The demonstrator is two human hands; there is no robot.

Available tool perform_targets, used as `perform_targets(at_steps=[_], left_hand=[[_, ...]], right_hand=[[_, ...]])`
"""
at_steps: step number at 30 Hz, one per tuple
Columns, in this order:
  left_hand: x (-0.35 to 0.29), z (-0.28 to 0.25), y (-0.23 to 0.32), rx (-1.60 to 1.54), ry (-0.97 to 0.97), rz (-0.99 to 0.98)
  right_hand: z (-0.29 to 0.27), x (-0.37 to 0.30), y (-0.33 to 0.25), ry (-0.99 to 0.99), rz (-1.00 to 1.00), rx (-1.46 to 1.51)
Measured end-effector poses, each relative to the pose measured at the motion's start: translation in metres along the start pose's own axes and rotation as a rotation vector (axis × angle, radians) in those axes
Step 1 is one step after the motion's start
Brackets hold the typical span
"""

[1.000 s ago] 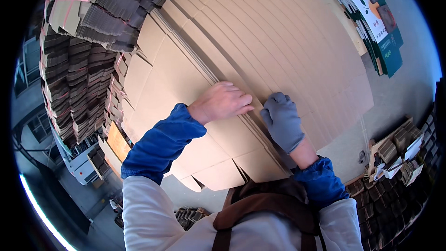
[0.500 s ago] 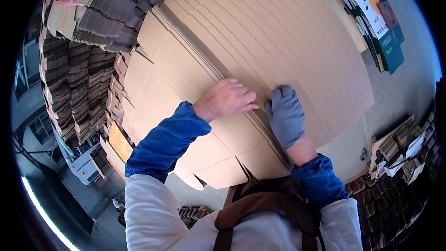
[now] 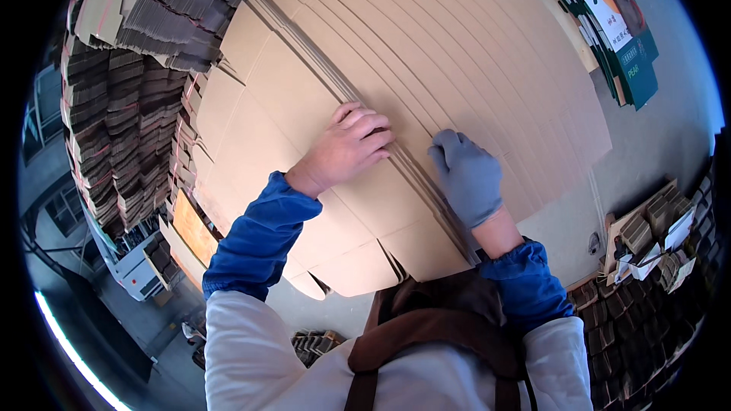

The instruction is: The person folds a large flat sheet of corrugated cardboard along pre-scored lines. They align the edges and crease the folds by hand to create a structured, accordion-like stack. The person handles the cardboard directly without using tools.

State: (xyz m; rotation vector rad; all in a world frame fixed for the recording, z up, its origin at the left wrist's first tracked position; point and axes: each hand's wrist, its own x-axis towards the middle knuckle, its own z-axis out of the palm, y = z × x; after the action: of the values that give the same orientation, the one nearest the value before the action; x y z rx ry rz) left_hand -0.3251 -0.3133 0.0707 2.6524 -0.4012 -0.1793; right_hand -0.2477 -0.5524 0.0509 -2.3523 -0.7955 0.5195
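Tan flat cardboard sheets [image 3: 297, 118] lie in a stack on the left, with cut flaps at their near end. Right beside them, more cardboard sheets [image 3: 487, 91] are fanned out in overlapping rows. My left hand [image 3: 346, 144] is bare, its fingers curled over the raised edge of the left stack. A grey glove covers my right hand [image 3: 466, 176], whose thumb and fingers are pinched together at the edge of a fanned sheet. The fingertips of both hands are partly hidden.
Tall bundles of cardboard [image 3: 122, 114] tied with pink strapping stand at the left. Green printed cartons [image 3: 628, 53] lie at the far right. A wooden crate [image 3: 640, 236] of cardboard pieces sits at the lower right, near dark stacked bundles [image 3: 624, 327].
My left hand has moved up and left along the stack edge, its fingers now spread over it. My right hand has shifted only slightly. The whole view has tilted a little.
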Motion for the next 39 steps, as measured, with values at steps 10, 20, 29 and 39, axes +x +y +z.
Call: perform_targets(at_steps=[10,20,29,39], left_hand=[[-0.007,-0.017,0.017,0.166,-0.069,0.012],[-0.004,-0.029,0.017,0.176,-0.126,0.023],[-0.017,-0.017,0.002,0.143,-0.077,0.115],[-0.002,-0.022,0.012,0.028,-0.134,0.07]], right_hand=[[0.013,-0.013,0.002,-0.079,-0.07,0.136],[0.027,-0.023,-0.003,-0.03,-0.03,0.457],[0.036,-0.024,0.002,-0.105,0.017,0.614],[0.035,-0.025,-0.011,-0.01,-0.004,0.235]])
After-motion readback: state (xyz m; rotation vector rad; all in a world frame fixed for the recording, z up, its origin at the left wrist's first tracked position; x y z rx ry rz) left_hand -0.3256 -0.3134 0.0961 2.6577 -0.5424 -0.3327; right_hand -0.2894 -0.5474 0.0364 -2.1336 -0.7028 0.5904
